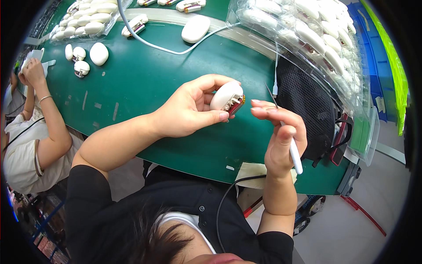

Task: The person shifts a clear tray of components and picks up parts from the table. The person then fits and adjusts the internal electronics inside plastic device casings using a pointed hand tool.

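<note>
My left hand (187, 108) grips a white rounded plastic device (226, 96) between thumb and fingers, above the green table. Its open side faces right and shows small inner parts and a reddish-brown piece. To the right, my right hand (283, 132) holds a slim pointed tool (295, 155) with a white handle and a thin dark metal tip. That tip points up and away, apart from the device. The fingers of my right hand are partly extended around the tool.
A white cable (173, 52) crosses the green table (145, 72). Clear trays of white devices (314, 37) are stacked at the far right, beside a black mesh bag (303, 103). Loose white pieces (99, 54) lie far left. A co-worker's arm (50, 114) is at left.
</note>
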The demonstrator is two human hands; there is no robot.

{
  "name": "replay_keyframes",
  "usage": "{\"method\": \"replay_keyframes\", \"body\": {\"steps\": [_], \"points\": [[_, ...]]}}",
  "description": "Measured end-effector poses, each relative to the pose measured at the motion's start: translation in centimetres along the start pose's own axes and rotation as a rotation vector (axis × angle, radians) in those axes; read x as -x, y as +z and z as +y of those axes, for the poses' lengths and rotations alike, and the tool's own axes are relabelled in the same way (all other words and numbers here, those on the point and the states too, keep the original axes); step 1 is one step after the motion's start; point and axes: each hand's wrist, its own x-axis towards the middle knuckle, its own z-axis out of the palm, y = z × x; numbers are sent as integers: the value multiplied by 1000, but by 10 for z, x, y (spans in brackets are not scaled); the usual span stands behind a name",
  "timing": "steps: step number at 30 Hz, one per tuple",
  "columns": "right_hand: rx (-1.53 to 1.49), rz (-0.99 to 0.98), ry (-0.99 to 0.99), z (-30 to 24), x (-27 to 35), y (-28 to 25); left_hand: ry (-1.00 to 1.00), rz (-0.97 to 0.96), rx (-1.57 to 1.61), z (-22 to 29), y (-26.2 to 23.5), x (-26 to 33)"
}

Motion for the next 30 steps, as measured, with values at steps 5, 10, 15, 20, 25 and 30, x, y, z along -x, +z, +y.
{"method": "replay_keyframes", "body": {"steps": [5,10,15,20,25,30], "points": [[174,46,139,-1,1,4,-106,-41,73,4,3,1],[220,-37,77,7,3,8,4,-95,74,-6,6,5],[396,-6,-268,13,-3,11,42,-135,146,-9,5,4],[617,-118,-454,13,-4,17,-257,-98,372,1,6,2],[447,-132,-348,2,-8,9,-134,-67,220,8,4,2],[306,-114,-254,2,-2,-1,-39,-71,155,0,3,2]]}}
